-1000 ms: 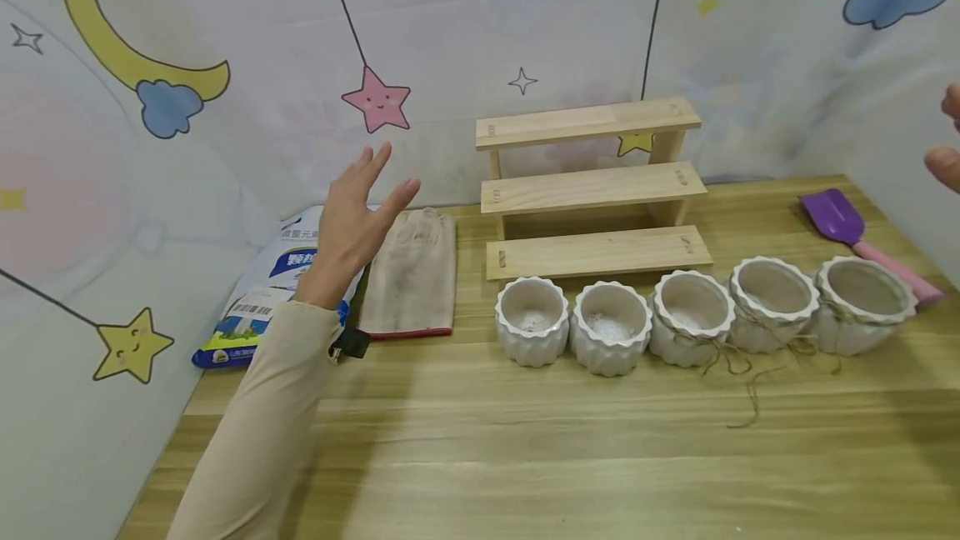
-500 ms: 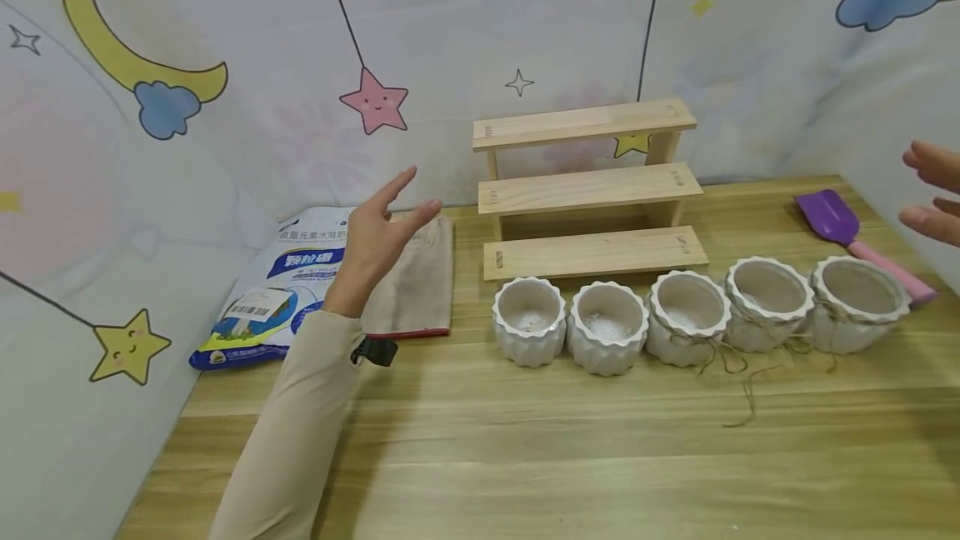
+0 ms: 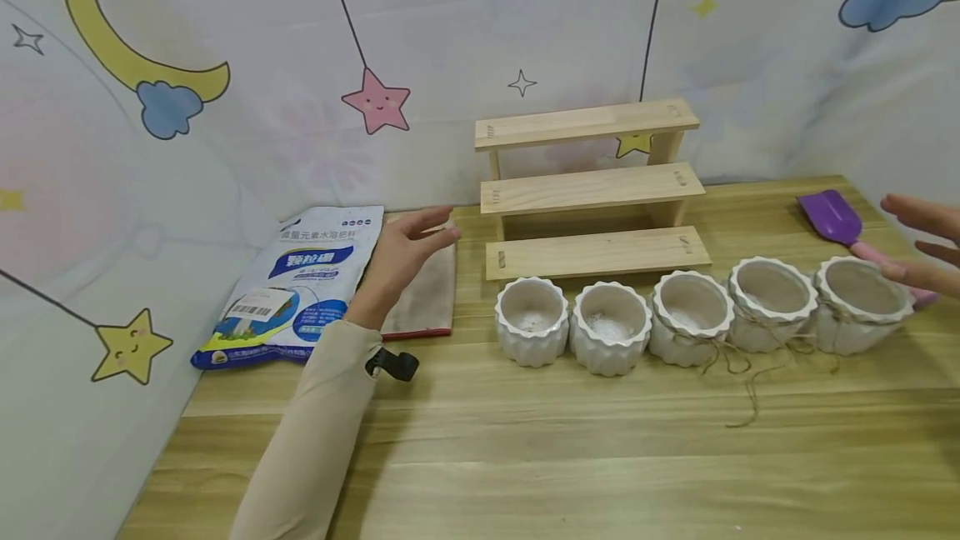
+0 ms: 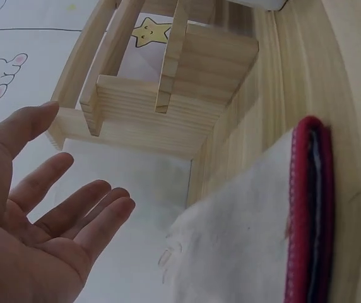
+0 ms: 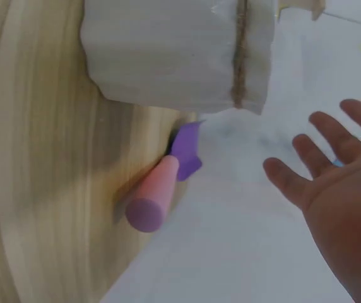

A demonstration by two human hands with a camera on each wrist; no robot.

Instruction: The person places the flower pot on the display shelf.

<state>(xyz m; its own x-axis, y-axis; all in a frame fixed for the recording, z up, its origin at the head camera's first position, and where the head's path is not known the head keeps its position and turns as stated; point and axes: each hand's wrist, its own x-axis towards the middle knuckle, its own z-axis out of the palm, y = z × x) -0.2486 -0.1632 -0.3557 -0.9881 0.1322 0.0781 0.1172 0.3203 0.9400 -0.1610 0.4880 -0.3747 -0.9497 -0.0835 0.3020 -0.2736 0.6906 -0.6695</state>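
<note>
Near the top of the bag (image 3: 294, 283), grey characters (image 3: 318, 236) read 微量元素水溶肥料; on its upper half a blue banner (image 3: 312, 260) says 颗粒硼 in white. The barcode sticker (image 3: 255, 307) at the bag's left and fine print (image 3: 262, 352) along its foot are too small to read.

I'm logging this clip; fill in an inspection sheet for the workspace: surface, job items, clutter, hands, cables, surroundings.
Surface: wood-grain table, dry-looking.
Job items: five white pots in a row, no plants in them, twine round the right three; three-tier wooden shelf behind, bare; purple scoop beyond the rightmost pot; printed bag and beige cloth side by side at left.
Clutter: a loose twine end trailing in front of the pots.
Hands: left hand above the cloth, right hand near the rightmost pot; both hold nothing.
Cables: nothing seen.
Surroundings: white backdrop with cartoon prints.
</note>
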